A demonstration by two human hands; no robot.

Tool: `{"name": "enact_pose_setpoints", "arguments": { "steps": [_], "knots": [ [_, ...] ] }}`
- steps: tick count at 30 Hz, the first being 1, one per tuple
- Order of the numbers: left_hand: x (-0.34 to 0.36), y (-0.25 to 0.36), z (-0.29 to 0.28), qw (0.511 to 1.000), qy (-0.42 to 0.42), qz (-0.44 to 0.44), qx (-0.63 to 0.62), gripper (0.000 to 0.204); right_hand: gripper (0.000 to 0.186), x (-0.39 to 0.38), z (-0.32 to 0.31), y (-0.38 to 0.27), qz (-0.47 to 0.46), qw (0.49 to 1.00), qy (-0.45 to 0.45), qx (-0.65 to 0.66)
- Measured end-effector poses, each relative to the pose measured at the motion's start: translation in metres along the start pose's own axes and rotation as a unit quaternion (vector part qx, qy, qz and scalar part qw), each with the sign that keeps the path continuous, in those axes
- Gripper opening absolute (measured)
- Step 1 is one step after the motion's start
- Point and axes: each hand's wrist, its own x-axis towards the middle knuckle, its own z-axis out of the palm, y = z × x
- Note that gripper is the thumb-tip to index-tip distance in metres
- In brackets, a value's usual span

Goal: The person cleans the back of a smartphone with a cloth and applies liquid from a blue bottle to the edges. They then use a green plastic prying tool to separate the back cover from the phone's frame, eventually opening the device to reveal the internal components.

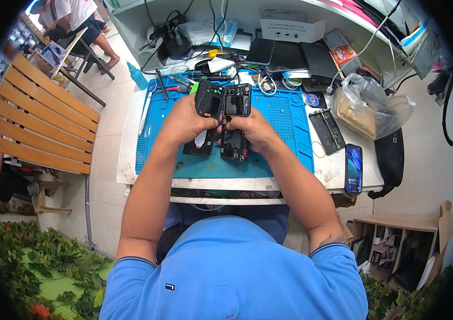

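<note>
Over the blue repair mat, I hold two dark halves of what looks like an opened phone side by side. My left hand [183, 120] is closed around the left half [209, 100], which has a bright green patch at its upper left corner and a whitish oval lower down. In my right hand [257, 129] is the right half [237, 100], with dark inner parts showing. My thumbs lie across the halves near the middle, where their inner edges nearly meet. Whether a cable joins them I cannot tell. Most of my other fingers are hidden underneath.
The blue mat [194, 169] covers much of the white table. Tools, cables and dark tablets [261, 52] crowd its back. To the right lie a dark phone frame [327, 131], a lit phone [353, 169] and a clear plastic bag [368, 106]. A teal bottle [137, 76] stands at the left edge.
</note>
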Motion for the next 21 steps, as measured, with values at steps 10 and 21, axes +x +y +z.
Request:
{"name": "enact_pose_setpoints", "arguments": {
  "steps": [10,21],
  "knots": [
    [-0.009,0.001,-0.002,0.994,-0.002,-0.033,-0.100,0.037,0.038,0.001,-0.005,-0.014,0.070,0.986,-0.016,0.150],
    [-0.033,0.009,0.000,0.957,0.037,-0.104,-0.269,0.031,0.084,0.004,-0.002,-0.016,0.037,0.994,0.072,0.072]
  ]
}}
